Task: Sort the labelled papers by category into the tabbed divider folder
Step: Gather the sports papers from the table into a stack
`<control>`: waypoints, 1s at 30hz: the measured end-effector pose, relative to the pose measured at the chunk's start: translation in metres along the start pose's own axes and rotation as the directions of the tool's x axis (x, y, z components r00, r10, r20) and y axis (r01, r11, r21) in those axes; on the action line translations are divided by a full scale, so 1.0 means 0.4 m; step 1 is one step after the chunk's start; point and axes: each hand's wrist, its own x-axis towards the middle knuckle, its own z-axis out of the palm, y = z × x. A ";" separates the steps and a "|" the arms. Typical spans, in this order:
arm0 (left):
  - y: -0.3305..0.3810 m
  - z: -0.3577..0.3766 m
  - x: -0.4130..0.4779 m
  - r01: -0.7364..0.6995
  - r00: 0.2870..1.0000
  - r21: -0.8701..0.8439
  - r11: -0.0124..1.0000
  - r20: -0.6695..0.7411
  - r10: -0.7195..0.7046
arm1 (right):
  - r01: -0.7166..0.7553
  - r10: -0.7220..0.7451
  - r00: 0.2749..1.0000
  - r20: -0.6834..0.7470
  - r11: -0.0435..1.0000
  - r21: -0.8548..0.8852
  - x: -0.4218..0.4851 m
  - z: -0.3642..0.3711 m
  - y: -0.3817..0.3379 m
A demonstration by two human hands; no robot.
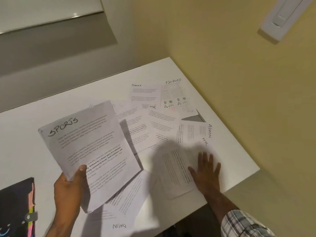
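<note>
My left hand grips the lower edge of a small stack of sheets headed SPORTS, lifted off the white table. My right hand lies flat, fingers spread, on a sheet marked HR near the table's right edge. Loose papers lie scattered: two marked FINANCE at the far side, one marked HR in the middle, one marked ADMIN at the right, another ADMIN sheet at the near edge. The black tabbed folder lies at the lower left, coloured tabs showing.
The table stands in a corner against a yellow wall on the right. A white switch plate is on that wall. A grey ledge and a blind run behind the table's far edge.
</note>
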 end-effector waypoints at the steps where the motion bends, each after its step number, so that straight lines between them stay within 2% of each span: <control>1: 0.005 0.003 -0.003 -0.001 1.000 0.007 1.000 -0.001 0.001 | 0.052 -0.052 0.999 0.017 0.998 -0.019 0.012 -0.002 -0.014; 4: 0.019 0.015 -0.014 -0.014 1.000 0.014 1.000 -0.016 0.015 | 0.154 -0.147 0.985 0.090 0.985 -0.079 0.045 -0.004 -0.035; 8: 0.039 0.030 -0.032 -0.030 0.999 -0.002 1.000 -0.014 0.030 | 0.036 -0.034 0.998 0.051 0.998 -0.046 0.057 -0.022 -0.008; 10: 0.035 0.031 -0.031 -0.014 1.000 -0.007 1.000 -0.016 0.014 | -0.004 0.003 0.999 0.034 1.000 0.017 0.054 -0.048 -0.040; 12: 0.026 0.034 -0.027 0.007 1.000 -0.024 1.000 0.010 -0.006 | 0.027 -0.030 0.999 0.013 0.984 0.178 0.057 -0.088 -0.113; 13: 0.015 0.037 -0.023 0.033 0.999 -0.035 0.999 0.031 -0.032 | 0.054 -0.067 0.997 0.029 0.944 0.325 0.059 -0.113 -0.162; 14: 0.007 0.043 -0.021 0.061 0.996 -0.056 0.997 0.064 -0.057 | 0.050 -0.111 0.990 0.092 0.863 0.503 0.054 -0.149 -0.217; 16: -0.012 0.059 -0.017 0.101 0.987 -0.069 0.992 0.128 -0.092 | -0.061 -0.235 0.942 0.240 0.582 0.811 0.037 -0.225 -0.322; 17: -0.019 0.069 -0.017 0.109 0.984 -0.054 0.993 0.151 -0.100 | -0.131 -0.298 0.910 0.289 0.454 0.881 0.036 -0.255 -0.362; 18: -0.022 0.077 -0.018 0.117 0.978 -0.054 0.992 0.182 -0.106 | -0.170 -0.343 0.885 0.315 0.391 0.904 0.038 -0.280 -0.390; 19: -0.025 0.082 -0.018 0.116 0.974 -0.057 0.992 0.205 -0.102 | -0.156 -0.381 0.873 0.305 0.375 0.914 0.043 -0.300 -0.413; 22: -0.021 0.097 -0.021 0.133 0.958 -0.078 0.988 0.267 -0.108 | 0.021 -0.432 0.880 0.196 0.450 0.893 0.060 -0.333 -0.443; 25: -0.033 0.110 -0.004 0.132 0.948 -0.063 0.989 0.301 -0.107 | 0.142 -0.466 0.881 0.084 0.430 0.891 0.065 -0.346 -0.435; 28: -0.080 0.111 0.032 0.092 0.950 0.054 0.994 0.296 -0.104 | 0.236 -0.375 0.926 -0.037 0.500 0.833 0.071 -0.355 -0.423; 30: -0.141 0.098 0.074 0.045 0.956 0.224 0.974 0.274 -0.107 | 0.189 -0.263 0.964 -0.042 0.565 0.803 0.078 -0.367 -0.418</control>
